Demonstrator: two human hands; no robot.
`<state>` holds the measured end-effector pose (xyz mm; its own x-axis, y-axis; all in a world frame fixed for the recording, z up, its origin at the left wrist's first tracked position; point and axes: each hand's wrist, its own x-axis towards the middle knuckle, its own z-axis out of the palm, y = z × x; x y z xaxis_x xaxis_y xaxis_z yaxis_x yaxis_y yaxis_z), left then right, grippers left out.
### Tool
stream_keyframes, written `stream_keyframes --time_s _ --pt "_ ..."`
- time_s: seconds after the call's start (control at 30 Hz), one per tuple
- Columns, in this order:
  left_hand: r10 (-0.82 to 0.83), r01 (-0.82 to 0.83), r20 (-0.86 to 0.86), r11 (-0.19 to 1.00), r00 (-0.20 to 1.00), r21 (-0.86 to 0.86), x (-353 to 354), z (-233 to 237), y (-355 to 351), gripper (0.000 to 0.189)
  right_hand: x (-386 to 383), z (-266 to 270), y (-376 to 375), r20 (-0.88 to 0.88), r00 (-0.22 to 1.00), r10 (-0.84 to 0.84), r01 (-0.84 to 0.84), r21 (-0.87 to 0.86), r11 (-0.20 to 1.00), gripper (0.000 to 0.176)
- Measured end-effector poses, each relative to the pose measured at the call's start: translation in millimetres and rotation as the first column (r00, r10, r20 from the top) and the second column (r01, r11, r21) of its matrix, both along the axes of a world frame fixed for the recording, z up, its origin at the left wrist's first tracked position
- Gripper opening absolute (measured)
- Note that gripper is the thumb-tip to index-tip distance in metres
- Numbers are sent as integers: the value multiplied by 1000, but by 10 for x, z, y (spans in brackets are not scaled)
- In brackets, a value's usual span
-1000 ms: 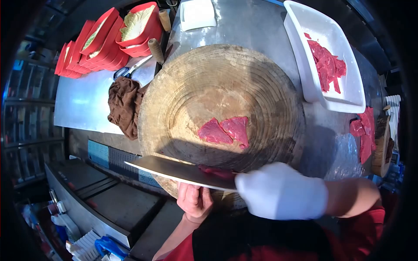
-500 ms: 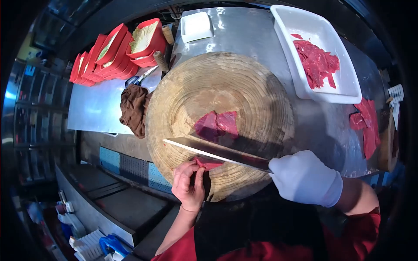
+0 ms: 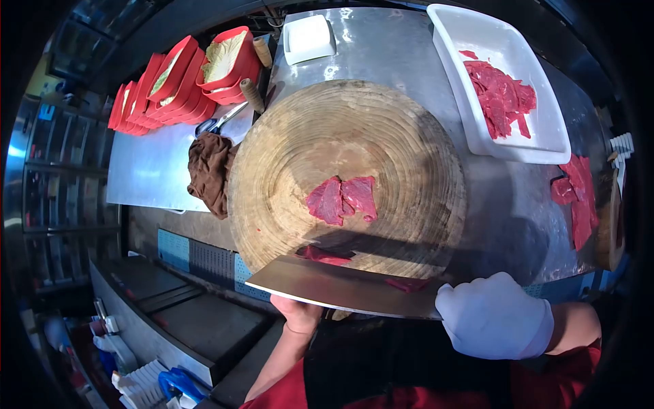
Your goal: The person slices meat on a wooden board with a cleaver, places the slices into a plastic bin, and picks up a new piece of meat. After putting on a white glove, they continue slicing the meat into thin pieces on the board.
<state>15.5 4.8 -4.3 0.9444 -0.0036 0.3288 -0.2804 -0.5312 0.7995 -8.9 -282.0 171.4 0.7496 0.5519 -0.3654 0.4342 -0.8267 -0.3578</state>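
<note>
Head view: the gloved right hand (image 3: 496, 317) is closed round the grip end of the cleaver (image 3: 340, 288), the handle itself lost inside the fist; the broad blade slants across the near rim of the round chopping block (image 3: 402, 126), its face tilted up to view. Bare, the left hand (image 3: 298, 313) shows only its palm side and wrist below the blade; the fingers are hidden behind the steel, so whether they are apart, together or pinching anything I cannot tell. A dark red piece of meat (image 3: 323, 255) lies on the block just past the blade's upper edge, its near side perhaps covered; a red patch on the blade could be reflection or smear, and I cannot tell which.

Farther in, two meat slices (image 3: 343, 200) lie side by side near the middle of the block; left of it sits a crumpled brown cloth (image 3: 210, 170), with scissors (image 3: 223, 120) above, partly hidden; beyond them stand red containers (image 3: 235, 71), some holding pale leaves. At the far side is a small white dish (image 3: 308, 37); to the right, a white tub (image 3: 550, 133) holds a heap of cut meat (image 3: 501, 99); more meat (image 3: 580, 204) lies beside a second wooden block (image 3: 608, 238), dim near the dark edge.
</note>
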Motion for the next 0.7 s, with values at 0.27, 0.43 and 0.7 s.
stream_keyframes --time_s 0.27,0.43,0.7 --pt "-114 72 150 962 982 264 -11 -32 91 25 269 -263 237 81 996 -31 8 276 961 11" --pt "-93 72 98 976 991 205 -12 -29 103 23 229 -70 125 -93 994 -53 63 105 993 10" --pt "-120 90 123 971 985 221 65 27 51 29 443 -190 202 -189 982 -4 33 151 988 10"
